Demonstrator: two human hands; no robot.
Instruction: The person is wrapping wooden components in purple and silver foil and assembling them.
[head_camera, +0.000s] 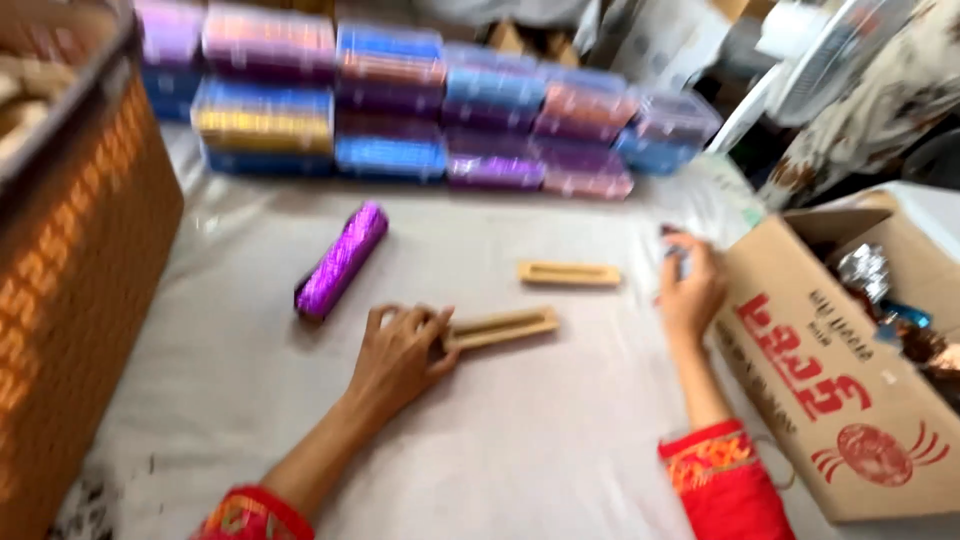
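**Both hands down on the table, left on a wooden tray, right at the carton**

Nearest: red sleeves with patterned cuffs at the bottom edge, both forearms reaching out over the white-covered table (560, 450).

Left hand (400, 355): palm down, fingers curled over the near end of a long, shallow wooden tray (503, 328). The tray lies flat on the table, angled slightly, with its free end pointing right. The grip looks like fingers pressed on top rather than a full wrap; blur hides the detail.

Right hand (690, 290): sits against the top corner of an open cardboard carton (830, 400) at the right edge. The fingers are closed around something small and dark; it's too blurred to say what. The carton is tilted and has red print on its side, with shiny wrapped pieces inside.

A second wooden tray (568, 273) lies flat just beyond the first, between the two hands and touching neither.

A purple glitter-wrapped box (342, 259) lies diagonally to the left of the left hand, apart from it.

At far left there's a woven brown basket (70, 290), standing tall at the table edge.

At the back there's a stacked row of glittery boxes (420, 110) in purple, blue, gold and pink, two to three high, running across the table.
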